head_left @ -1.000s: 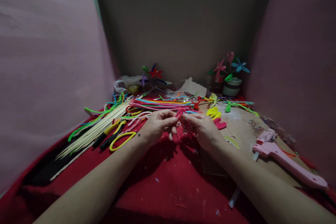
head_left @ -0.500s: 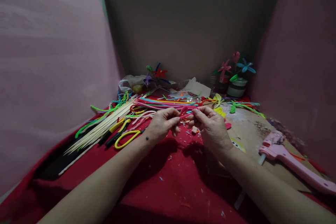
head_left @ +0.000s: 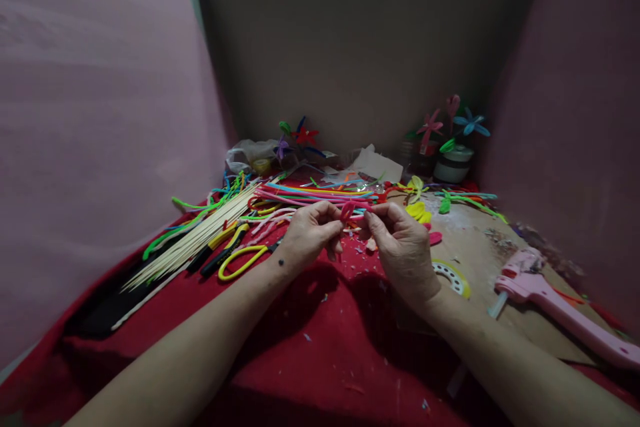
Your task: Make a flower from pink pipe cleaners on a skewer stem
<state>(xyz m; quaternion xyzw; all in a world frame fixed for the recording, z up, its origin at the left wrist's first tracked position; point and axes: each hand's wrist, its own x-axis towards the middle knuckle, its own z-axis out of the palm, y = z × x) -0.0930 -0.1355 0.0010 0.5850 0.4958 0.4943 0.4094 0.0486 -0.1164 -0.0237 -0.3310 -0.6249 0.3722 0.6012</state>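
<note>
Between my two hands is a looped pink-red pipe cleaner (head_left: 356, 205), held above the red cloth (head_left: 320, 347). My left hand (head_left: 314, 232) pinches its left end between thumb and forefinger. On the other side, the fingers of my right hand (head_left: 403, 240) are closed on its right end. Behind the hands lies a bundle of pink, yellow and blue pipe cleaners (head_left: 315, 195). The fingertips hide parts of the held piece.
Wooden sticks (head_left: 200, 233), pliers (head_left: 225, 250) and yellow-handled scissors (head_left: 243, 263) lie left. Right are cardboard (head_left: 480, 253), a tape roll (head_left: 451, 277) and a pink glue gun (head_left: 560, 307). Pipe-cleaner flowers (head_left: 470, 122) stand behind.
The pink-red loop looks rounder and more open between the fingers. My right hand has shifted slightly, and more of the tape roll shows beside it.
</note>
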